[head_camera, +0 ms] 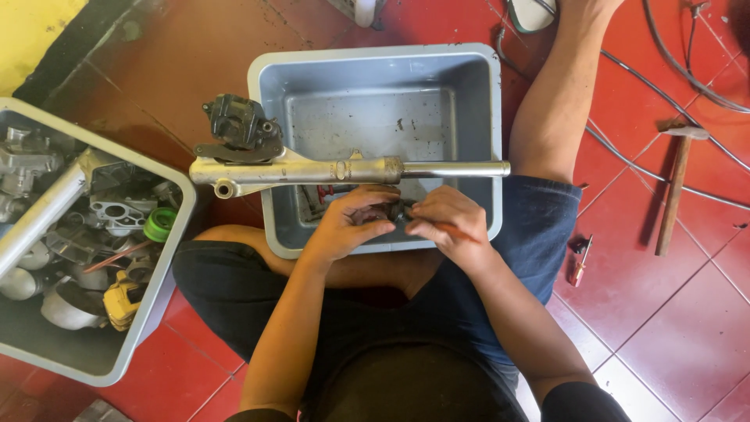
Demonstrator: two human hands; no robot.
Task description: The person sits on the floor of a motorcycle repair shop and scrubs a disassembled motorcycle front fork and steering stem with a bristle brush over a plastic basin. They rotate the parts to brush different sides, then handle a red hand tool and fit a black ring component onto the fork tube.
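A silver motorcycle fork leg (328,170) lies across the rim of a grey plastic tub (375,59), a black brake caliper (238,129) fixed at its left end. Just below it, over the tub's near edge, my left hand (348,223) and my right hand (449,223) meet around a small dark part (397,209). The left fingers curl on it from the left. The right hand pinches it and also holds a thin reddish tool handle. Most of the small part is hidden by my fingers.
A second grey tub (148,312) at the left holds several metal engine parts, a green ring (159,224) and a yellow tool. A hammer (676,184) and a small screwdriver (579,262) lie on the red tiled floor at right, with cables beyond. My legs frame the tub.
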